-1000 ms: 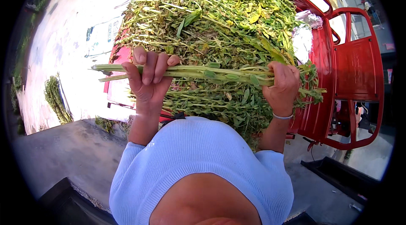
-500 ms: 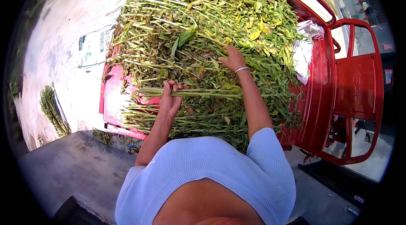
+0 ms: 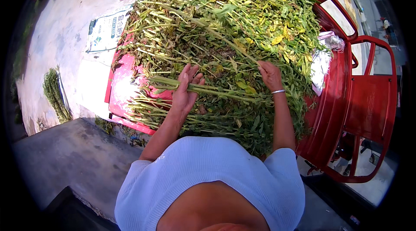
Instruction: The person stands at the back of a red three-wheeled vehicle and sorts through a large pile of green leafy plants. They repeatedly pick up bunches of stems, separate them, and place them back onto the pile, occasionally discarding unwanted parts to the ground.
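Note:
A big heap of green leafy stalks (image 3: pixel 225 27) fills the bed of a red cart (image 3: pixel 125 75). My left hand (image 3: pixel 185 94) lies at the near left of the heap with its fingers straight and apart. A small bundle of stalks (image 3: pixel 221 91) runs across it toward the right. My right hand (image 3: pixel 269 75), with a thin bracelet on the wrist, rests further right on the heap. Its fingers curl around a long stalk (image 3: pixel 236 49). My pale blue top fills the lower middle of the view.
Red tube rails and a red panel (image 3: pixel 368 105) stand at the cart's right. A white bag (image 3: pixel 323 57) lies at the heap's right edge. On the pale ground to the left are a printed white sack (image 3: pixel 108 29) and a small heap of greens (image 3: pixel 54 94). A grey concrete ledge (image 3: pixel 73 157) is below.
A second ago both hands held a bundle of stalks up near me. The bundle has come down onto the heap, both arms have reached forward, and my left hand's fingers have opened.

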Demonstrator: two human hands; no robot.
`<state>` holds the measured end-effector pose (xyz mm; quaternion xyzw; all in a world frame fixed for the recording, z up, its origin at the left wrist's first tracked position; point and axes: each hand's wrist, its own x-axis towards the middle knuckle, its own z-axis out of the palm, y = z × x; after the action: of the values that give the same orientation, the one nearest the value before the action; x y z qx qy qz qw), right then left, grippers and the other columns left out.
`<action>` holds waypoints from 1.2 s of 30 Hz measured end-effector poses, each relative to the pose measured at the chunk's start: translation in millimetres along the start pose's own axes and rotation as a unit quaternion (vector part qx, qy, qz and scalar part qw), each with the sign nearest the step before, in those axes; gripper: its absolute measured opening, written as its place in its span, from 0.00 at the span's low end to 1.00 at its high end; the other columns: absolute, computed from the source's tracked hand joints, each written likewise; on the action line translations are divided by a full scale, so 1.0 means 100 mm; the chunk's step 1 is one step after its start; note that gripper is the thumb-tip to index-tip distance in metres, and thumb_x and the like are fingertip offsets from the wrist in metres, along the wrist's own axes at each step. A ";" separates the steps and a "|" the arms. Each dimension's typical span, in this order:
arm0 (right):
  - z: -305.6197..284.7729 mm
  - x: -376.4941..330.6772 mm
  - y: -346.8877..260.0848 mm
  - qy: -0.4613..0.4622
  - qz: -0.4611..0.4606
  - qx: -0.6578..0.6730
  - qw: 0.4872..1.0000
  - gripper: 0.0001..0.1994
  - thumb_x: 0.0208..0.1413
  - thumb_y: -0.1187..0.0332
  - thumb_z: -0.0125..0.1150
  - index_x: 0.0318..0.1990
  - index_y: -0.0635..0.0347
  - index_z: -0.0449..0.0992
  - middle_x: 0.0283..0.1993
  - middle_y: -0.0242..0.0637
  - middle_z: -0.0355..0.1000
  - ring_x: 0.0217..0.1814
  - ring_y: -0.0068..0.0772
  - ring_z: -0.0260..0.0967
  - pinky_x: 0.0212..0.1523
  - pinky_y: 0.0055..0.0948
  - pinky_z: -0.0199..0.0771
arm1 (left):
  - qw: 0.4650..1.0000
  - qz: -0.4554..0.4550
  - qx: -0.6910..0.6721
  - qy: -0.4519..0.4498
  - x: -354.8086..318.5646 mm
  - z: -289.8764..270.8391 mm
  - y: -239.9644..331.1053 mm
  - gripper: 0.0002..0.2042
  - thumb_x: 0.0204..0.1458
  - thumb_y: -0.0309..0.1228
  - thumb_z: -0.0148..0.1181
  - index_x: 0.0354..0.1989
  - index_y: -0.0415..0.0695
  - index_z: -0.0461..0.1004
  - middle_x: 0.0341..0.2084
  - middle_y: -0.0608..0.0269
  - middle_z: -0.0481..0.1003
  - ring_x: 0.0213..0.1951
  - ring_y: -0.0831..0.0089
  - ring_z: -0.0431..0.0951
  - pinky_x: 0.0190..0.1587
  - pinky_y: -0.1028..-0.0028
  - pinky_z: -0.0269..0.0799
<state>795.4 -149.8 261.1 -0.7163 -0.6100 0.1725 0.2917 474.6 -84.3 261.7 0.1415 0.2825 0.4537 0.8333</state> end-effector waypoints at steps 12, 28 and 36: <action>0.05 -1.42 -0.62 0.005 0.002 -0.145 0.989 0.12 0.46 0.72 0.59 0.41 0.58 0.72 0.37 0.40 0.67 0.41 0.46 0.65 0.39 0.38 0.66 | 0.990 0.031 0.009 -0.140 -0.39 -0.01 -0.14 0.17 0.56 0.42 0.49 0.51 0.49 0.62 0.38 0.62 0.69 0.48 0.66 0.66 0.60 0.59 0.53; 0.38 -2.32 -0.72 0.258 0.043 0.843 0.470 0.58 0.29 0.31 0.61 0.64 0.60 0.46 0.64 0.40 0.52 0.65 0.42 0.50 0.54 0.45 0.62 | 0.993 0.003 -0.039 -0.113 -1.53 0.51 0.22 0.25 0.53 0.56 0.45 0.15 0.50 0.55 0.13 0.71 0.52 0.24 0.74 0.57 0.50 0.66 0.60; 0.27 -2.52 -1.10 0.219 -0.015 0.821 0.527 0.50 0.37 0.35 0.60 0.66 0.42 0.44 0.64 0.37 0.53 0.62 0.44 0.55 0.59 0.51 0.57 | 0.966 -0.040 -0.254 0.008 -1.64 -0.47 0.47 0.22 0.53 0.52 0.49 0.16 0.49 0.59 0.09 0.71 0.52 0.21 0.75 0.57 0.47 0.63 0.63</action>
<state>644.4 -380.4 281.8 -0.1669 -0.1271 0.4306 0.8778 343.9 -196.9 303.3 -0.0891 0.1699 0.4781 0.8571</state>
